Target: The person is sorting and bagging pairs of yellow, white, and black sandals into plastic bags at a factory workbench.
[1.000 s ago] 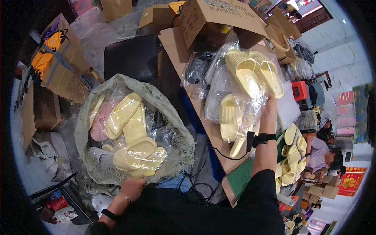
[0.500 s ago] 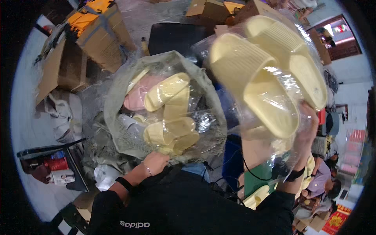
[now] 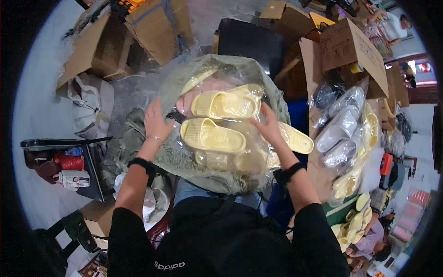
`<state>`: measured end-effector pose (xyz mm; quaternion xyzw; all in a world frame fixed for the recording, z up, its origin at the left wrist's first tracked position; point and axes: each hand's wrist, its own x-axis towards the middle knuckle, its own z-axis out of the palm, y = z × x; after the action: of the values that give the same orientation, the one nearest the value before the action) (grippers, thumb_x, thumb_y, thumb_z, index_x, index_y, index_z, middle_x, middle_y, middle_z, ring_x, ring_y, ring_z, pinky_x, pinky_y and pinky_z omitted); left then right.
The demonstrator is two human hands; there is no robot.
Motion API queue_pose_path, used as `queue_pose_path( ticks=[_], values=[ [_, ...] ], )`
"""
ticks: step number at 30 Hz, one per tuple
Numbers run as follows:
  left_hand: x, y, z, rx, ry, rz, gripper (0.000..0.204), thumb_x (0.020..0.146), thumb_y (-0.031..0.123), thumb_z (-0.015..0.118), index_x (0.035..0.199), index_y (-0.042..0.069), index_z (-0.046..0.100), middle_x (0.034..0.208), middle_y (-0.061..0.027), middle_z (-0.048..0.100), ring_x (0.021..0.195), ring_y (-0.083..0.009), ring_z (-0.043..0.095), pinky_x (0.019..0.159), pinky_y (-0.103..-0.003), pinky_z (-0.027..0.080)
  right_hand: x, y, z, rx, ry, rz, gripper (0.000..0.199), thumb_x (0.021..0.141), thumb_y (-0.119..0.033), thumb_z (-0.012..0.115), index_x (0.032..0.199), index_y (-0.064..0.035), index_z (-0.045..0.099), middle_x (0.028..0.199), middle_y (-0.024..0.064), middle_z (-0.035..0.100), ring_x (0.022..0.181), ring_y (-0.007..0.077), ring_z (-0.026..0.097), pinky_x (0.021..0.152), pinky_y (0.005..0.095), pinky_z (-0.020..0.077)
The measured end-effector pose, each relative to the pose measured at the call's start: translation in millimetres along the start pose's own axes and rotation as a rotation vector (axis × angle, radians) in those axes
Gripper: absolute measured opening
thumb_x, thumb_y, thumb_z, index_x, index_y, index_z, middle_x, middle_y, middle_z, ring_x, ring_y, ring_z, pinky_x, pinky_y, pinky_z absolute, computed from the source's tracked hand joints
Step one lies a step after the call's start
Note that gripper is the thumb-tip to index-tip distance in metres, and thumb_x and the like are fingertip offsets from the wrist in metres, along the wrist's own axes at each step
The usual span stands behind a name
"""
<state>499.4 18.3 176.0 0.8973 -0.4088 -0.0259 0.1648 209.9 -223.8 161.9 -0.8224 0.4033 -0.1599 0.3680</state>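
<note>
A large greenish woven sack [image 3: 221, 182] stands open in front of me, filled with slippers in clear plastic. On top lie a pale yellow slipper [image 3: 224, 105] and another yellow slipper [image 3: 214, 136], with a pink slipper [image 3: 184, 104] partly hidden behind. My left hand [image 3: 157, 121] is spread at the sack's left rim, beside the slippers. Over the right side of the sack, my right hand [image 3: 269, 127] has its thumb and fingers apart against the clear wrapping. A further yellow slipper [image 3: 299, 140] sticks out to the right of that hand.
At right, a table carries wrapped grey slippers [image 3: 339, 129] and yellow slippers [image 3: 348, 184] beside an open cardboard box [image 3: 353, 46]. Cartons [image 3: 159, 32] stand at the back left. A black-framed chair [image 3: 92, 175] holds a red item. A person [image 3: 369, 240] sits at lower right; another is at upper right.
The wrapped yellow slippers my right hand held up at the right are now down in the sack. That hand let go, and my left hand moved from the near rim to the left side.
</note>
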Motion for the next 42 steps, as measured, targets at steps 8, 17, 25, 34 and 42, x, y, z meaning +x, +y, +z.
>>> queue_pose_path(
  ticks=[8, 17, 25, 34, 42],
  values=[
    [51, -34, 36, 0.068, -0.197, -0.354, 0.036, 0.082, 0.014, 0.049, 0.118, 0.012, 0.053, 0.097, -0.0188, 0.062, 0.083, -0.0377, 0.060, 0.074, -0.047, 0.047, -64, 104, -74, -0.552, -0.072, -0.074, 0.067, 0.063, -0.008, 0.063, 0.126, -0.0090, 0.041, 0.123, 0.0134, 0.045, 0.114, 0.0343, 0.040, 0.096, 0.0524, 0.0280],
    [59, -72, 1, -0.092, 0.225, -0.106, 0.021, 0.087, 0.013, 0.046, 0.103, 0.004, 0.056, 0.082, -0.0200, 0.060, 0.076, -0.0374, 0.058, 0.066, -0.041, 0.044, -28, 71, -6, -0.659, -0.182, -0.101, 0.051, 0.058, -0.005, 0.066, 0.106, -0.0142, 0.054, 0.101, 0.0097, 0.049, 0.098, 0.0293, 0.047, 0.075, 0.0427, 0.0393],
    [26, -44, 22, -0.250, 0.167, -0.126, 0.025, 0.089, 0.012, 0.045, 0.107, -0.001, 0.054, 0.090, -0.0167, 0.061, 0.081, -0.0305, 0.058, 0.075, -0.035, 0.045, 15, 1, 93, -0.325, -0.187, -0.047, 0.045, 0.059, -0.005, 0.065, 0.101, -0.0118, 0.051, 0.100, 0.0084, 0.049, 0.100, 0.0281, 0.046, 0.080, 0.0417, 0.0374],
    [-29, 121, 36, 0.154, -0.364, 0.405, 0.071, 0.077, 0.051, 0.055, 0.137, 0.020, 0.033, 0.146, -0.0148, 0.015, 0.130, -0.0449, 0.011, 0.102, -0.060, 0.011, -24, 75, -22, -0.117, 0.070, 0.163, 0.058, 0.068, -0.020, 0.065, 0.119, -0.0005, 0.047, 0.113, 0.0213, 0.052, 0.105, 0.0337, 0.050, 0.092, 0.0389, 0.0400],
    [-13, 142, 91, 0.343, -0.628, 0.040, 0.071, 0.075, 0.056, 0.053, 0.138, 0.030, 0.030, 0.150, -0.0059, 0.000, 0.133, -0.0443, -0.003, 0.101, -0.063, 0.005, -143, 139, -234, -0.586, 1.034, 0.519, 0.061, 0.069, -0.023, 0.074, 0.115, 0.0055, 0.045, 0.114, 0.0191, 0.048, 0.106, 0.0333, 0.046, 0.089, 0.0423, 0.0357]
  ],
)
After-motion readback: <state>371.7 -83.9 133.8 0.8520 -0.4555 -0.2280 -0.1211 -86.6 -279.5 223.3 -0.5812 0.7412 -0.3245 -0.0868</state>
